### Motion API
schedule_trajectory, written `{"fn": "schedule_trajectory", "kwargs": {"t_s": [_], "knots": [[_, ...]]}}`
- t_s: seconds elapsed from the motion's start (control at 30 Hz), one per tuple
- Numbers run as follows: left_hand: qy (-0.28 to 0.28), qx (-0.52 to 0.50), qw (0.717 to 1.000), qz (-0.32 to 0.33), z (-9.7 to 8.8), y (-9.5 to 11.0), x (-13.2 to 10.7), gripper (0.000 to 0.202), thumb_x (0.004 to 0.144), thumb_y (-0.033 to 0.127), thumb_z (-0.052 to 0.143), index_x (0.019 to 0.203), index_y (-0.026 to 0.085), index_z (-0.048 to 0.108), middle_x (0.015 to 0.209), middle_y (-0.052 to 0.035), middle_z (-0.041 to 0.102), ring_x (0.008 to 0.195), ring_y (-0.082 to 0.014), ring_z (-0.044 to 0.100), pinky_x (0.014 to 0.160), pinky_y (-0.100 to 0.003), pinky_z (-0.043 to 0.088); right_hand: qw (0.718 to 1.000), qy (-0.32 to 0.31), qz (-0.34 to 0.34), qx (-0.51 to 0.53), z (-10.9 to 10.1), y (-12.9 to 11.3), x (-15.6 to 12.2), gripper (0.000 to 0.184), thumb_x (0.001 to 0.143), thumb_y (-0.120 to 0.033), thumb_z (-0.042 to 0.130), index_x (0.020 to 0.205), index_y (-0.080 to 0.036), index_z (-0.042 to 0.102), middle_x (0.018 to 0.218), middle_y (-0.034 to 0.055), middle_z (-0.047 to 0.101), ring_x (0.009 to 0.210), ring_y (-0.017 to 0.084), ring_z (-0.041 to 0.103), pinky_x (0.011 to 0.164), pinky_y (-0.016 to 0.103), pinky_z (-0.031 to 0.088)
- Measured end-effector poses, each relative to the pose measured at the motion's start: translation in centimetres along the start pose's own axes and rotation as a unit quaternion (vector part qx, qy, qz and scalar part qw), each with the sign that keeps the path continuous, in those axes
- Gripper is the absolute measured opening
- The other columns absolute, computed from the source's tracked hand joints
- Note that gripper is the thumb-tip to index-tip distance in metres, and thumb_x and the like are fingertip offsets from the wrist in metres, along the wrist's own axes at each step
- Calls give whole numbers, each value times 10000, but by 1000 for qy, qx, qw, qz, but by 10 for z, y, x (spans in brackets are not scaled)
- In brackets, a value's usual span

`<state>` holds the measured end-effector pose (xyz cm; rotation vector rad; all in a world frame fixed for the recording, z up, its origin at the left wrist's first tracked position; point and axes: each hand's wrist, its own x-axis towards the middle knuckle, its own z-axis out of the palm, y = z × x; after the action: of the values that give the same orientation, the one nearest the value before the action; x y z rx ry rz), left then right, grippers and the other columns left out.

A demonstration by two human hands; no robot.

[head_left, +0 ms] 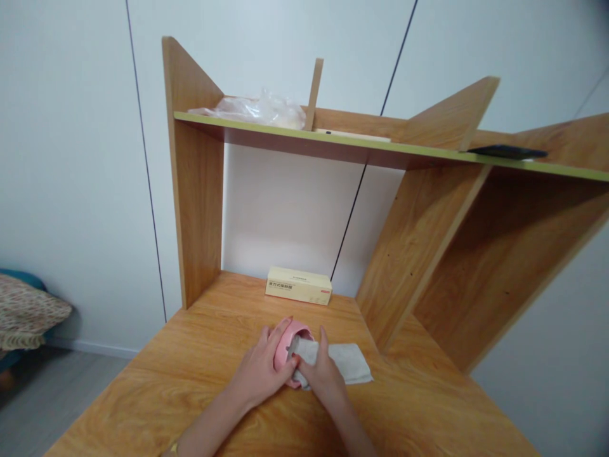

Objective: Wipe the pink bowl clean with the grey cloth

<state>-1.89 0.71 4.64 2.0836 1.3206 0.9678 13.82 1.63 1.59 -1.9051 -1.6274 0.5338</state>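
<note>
My left hand (262, 369) wraps around the side of a small pink bowl (291, 341) that stands on the wooden desk (190, 374). My right hand (324, 374) presses a grey-white cloth (349, 363) against the bowl's right side, fingers closed on the cloth. The rest of the cloth lies flat on the desk to the right of the bowl. Most of the bowl is hidden behind both hands.
A cream cardboard box (298, 285) lies at the back of the desk. Above, the wooden shelf (361, 147) carries a clear plastic bag (259, 109) at the left and a dark flat object (507, 152) at the right. A patterned cushion (23, 312) sits far left.
</note>
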Motion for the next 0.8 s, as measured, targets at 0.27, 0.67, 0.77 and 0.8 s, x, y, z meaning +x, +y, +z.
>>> {"fn": "schedule_trajectory", "kwargs": {"t_s": [0.27,0.67,0.77,0.8], "knots": [[-24,59,997,-35,2,12,-2,733,646,308,586,1317,318,291,1263,-66,456,1002,-282,537,843,-360,406,995,61,-4,-79,-4,-5,0,614,794,-342,413,1334,-152,193,842,111,671,750,266,637,591,316,418],[-8,73,995,-61,6,12,-1,689,658,307,544,1306,313,309,1111,-73,538,932,-265,558,794,-338,418,996,50,-14,-78,-4,4,6,604,779,-386,441,1295,-118,279,850,128,665,782,261,630,581,301,419],[-12,90,994,-55,4,12,-1,669,660,310,532,1296,323,325,1129,-60,538,928,-264,561,793,-338,412,992,69,-23,-100,-5,2,5,576,774,-369,442,1286,-139,314,801,111,667,752,266,630,582,311,419],[-15,98,994,-56,3,13,-1,675,652,317,539,1294,322,330,1137,-59,536,925,-268,563,790,-340,412,989,86,-32,-115,-7,0,4,562,780,-359,432,1288,-147,319,775,103,665,730,268,629,583,316,418]]}}
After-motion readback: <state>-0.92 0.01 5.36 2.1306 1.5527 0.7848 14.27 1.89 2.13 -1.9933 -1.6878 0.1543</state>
